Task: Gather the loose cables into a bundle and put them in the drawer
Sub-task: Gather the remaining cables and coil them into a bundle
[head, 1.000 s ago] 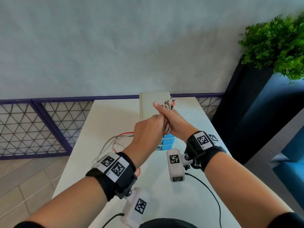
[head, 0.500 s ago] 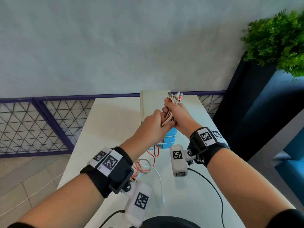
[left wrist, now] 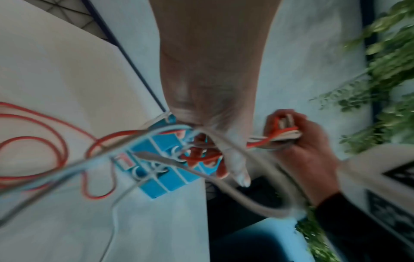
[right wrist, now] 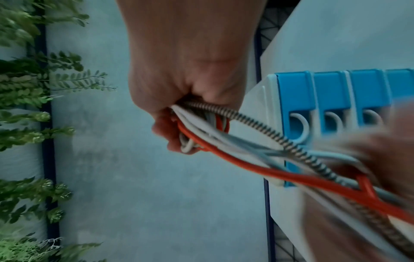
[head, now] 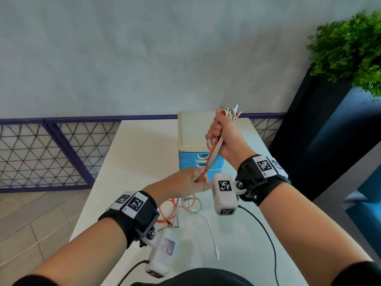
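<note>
The gathering looks about half done: the right hand (head: 223, 137) is raised above the drawer unit (head: 199, 141) with its fingers (right wrist: 165, 136) clamped round the folded upper part of the cables (head: 214, 149), while the tails lie loose on the desk (head: 144, 153) and every drawer appears closed. The strands run taut down to the left hand (head: 185, 182), whose fingers curl round them lower down, so folding the rest and stowing remain

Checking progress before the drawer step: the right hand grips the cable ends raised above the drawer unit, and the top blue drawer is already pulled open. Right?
Not quite. The right hand does grip the cables above the drawer unit, but the head view shows every blue drawer shut.
</note>
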The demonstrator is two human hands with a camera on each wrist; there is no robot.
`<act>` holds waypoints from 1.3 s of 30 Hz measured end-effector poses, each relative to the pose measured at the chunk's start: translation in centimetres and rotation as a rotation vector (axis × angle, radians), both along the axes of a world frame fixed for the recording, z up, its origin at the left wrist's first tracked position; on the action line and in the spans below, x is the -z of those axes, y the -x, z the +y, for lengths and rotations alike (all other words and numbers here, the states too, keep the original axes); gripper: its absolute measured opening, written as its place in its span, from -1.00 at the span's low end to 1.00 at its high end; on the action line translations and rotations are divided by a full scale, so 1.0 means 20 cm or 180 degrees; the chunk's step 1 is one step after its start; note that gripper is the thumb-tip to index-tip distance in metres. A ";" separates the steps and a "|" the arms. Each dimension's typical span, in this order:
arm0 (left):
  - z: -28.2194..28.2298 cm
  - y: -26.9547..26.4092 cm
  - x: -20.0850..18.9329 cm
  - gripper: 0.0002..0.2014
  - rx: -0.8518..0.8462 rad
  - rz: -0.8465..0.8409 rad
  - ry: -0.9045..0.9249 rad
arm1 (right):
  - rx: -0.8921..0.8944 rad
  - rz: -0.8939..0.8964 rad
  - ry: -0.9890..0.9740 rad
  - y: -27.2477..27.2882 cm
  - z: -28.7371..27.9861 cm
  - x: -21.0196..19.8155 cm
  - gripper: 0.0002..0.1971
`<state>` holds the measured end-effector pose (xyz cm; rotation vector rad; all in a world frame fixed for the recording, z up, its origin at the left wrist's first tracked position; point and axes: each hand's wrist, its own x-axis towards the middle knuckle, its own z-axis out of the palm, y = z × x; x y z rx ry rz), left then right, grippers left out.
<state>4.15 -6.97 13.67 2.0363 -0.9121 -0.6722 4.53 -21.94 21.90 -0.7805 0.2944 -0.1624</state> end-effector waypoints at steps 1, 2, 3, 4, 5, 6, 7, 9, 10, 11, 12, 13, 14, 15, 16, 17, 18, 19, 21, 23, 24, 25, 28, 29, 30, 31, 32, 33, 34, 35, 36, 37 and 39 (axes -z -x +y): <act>0.02 0.00 0.03 -0.79 0.0064 0.0019 -0.0032 | -0.0007 -0.0029 0.0089 0.00 -0.02 -0.02 -0.62; 0.04 0.00 0.05 -0.78 -0.0017 0.0074 0.0020 | -0.0049 -0.0054 0.0215 0.01 -0.03 -0.04 -0.62; 0.07 0.00 0.07 -0.76 -0.0190 0.0198 0.0131 | -0.0095 -0.0071 0.0372 0.02 -0.05 -0.06 -0.62; 0.10 -0.02 0.09 -0.74 -0.0358 0.0383 0.0303 | -0.0122 -0.0088 0.0529 0.03 -0.06 -0.07 -0.62; 0.12 -0.03 0.09 -0.73 -0.0473 0.0646 0.0532 | -0.0129 -0.0110 0.0641 0.04 -0.07 -0.08 -0.63; 0.13 -0.04 0.08 -0.73 -0.0532 0.0934 0.0764 | -0.0113 -0.0133 0.0694 0.05 -0.08 -0.08 -0.64; 0.13 -0.05 0.08 -0.74 -0.0542 0.1213 0.0955 | -0.0084 -0.0155 0.0696 0.06 -0.09 -0.07 -0.65; 0.12 -0.04 0.05 -0.87 -0.0574 0.1565 0.1132 | -0.0063 -0.0220 0.0652 0.07 -0.12 -0.05 -0.67; 0.11 -0.04 0.04 -0.88 -0.0639 0.1569 0.1104 | -0.0099 -0.0280 0.0617 0.08 -0.13 -0.04 -0.68; 0.10 -0.05 0.04 -0.84 -0.0735 0.1490 0.1054 | -0.0167 -0.0351 0.0576 0.08 -0.13 -0.04 -0.68; 0.10 -0.05 0.03 -0.82 -0.0809 0.1371 0.1012 | -0.0251 -0.0417 0.0540 0.08 -0.13 -0.03 -0.69; 0.10 -0.06 0.03 -0.79 -0.0818 0.1278 0.0964 | -0.0338 -0.0478 0.0510 0.09 -0.13 -0.03 -0.69; 0.09 -0.06 0.02 -0.69 -0.0766 0.1245 0.0880 | -0.0420 -0.0531 0.0492 0.10 -0.12 -0.03 -0.68; 0.08 -0.06 0.02 -0.57 -0.0666 0.1279 0.0765 | -0.0491 -0.0574 0.0486 0.10 -0.12 -0.03 -0.68; 0.08 -0.05 0.01 -0.51 -0.0544 0.1337 0.0649 | -0.0544 -0.0605 0.0501 0.11 -0.11 -0.03 -0.67; 0.07 -0.05 0.01 -0.52 -0.0417 0.1368 0.0551 | -0.0576 -0.0629 0.0532 0.11 -0.11 -0.03 -0.67; 0.06 -0.04 0.01 -0.59 -0.0309 0.1364 0.0500 | -0.0590 -0.0646 0.0566 0.11 -0.11 -0.03 -0.67; 0.06 -0.04 0.01 -0.70 -0.0239 0.1310 0.0479 | -0.0592 -0.0655 0.0590 0.11 -0.12 -0.04 -0.67; 0.06 -0.03 0.02 -0.81 -0.0230 0.1141 0.0542 | -0.0581 -0.0651 0.0613 0.11 -0.13 -0.03 -0.67; 0.06 -0.04 0.03 -0.79 -0.0358 0.1030 0.0572 | -0.0562 -0.0622 0.0643 0.11 -0.14 -0.02 -0.66; 0.06 -0.04 0.03 -0.78 -0.0447 0.0969 0.0553 | -0.0544 -0.0605 0.0658 0.11 -0.14 -0.01 -0.65; 0.06 -0.05 0.04 -0.78 -0.0547 0.0835 0.0492 | -0.0510 -0.0579 0.0672 0.11 -0.14 0.00 -0.64; 0.06 -0.07 0.06 -0.84 -0.0781 -0.0187 0.0090 | -0.0330 -0.0467 0.0740 0.09 -0.15 0.03 -0.60; 0.07 -0.07 0.07 -0.85 -0.0819 -0.0530 -0.0041 | -0.0241 -0.0431 0.0794 0.09 -0.14 0.04 -0.59; 0.08 -0.08 0.07 -0.84 -0.0836 -0.0742 -0.0116 | -0.0142 -0.0394 0.0853 0.09 -0.14 0.05 -0.60; 0.08 -0.08 0.08 -0.83 -0.0826 -0.0858 -0.0144 | -0.0041 -0.0367 0.0909 0.09 -0.15 0.06 -0.62; 0.09 -0.08 0.09 -0.82 -0.0799 -0.0943 -0.0146 | 0.0058 -0.0352 0.0957 0.09 -0.15 0.07 -0.64; 0.10 -0.08 0.10 -0.81 -0.0782 -0.1004 -0.0148 | 0.0151 -0.0341 0.0995 0.10 -0.16 0.08 -0.66; 0.11 -0.08 0.10 -0.80 -0.0782 -0.1045 -0.0122 | 0.0241 -0.0333 0.1025 0.10 -0.16 0.09 -0.67; 0.11 -0.08 0.11 -0.79 -0.0804 -0.1054 -0.0088 | 0.0343 -0.0323 0.1047 0.10 -0.17 0.10 -0.66; 0.12 -0.09 0.11 -0.77 -0.0842 -0.1053 -0.0044 | 0.0457 -0.0305 0.1062 0.10 -0.17 0.11 -0.65; 0.13 -0.09 0.11 -0.75 -0.0894 -0.1011 0.0009 | 0.0577 -0.0290 0.1080 0.10 -0.18 0.11 -0.65; 0.17 -0.12 0.14 -0.75 -0.1014 -0.0804 0.0076 | 0.0800 -0.0308 0.1107 0.08 -0.21 0.10 -0.70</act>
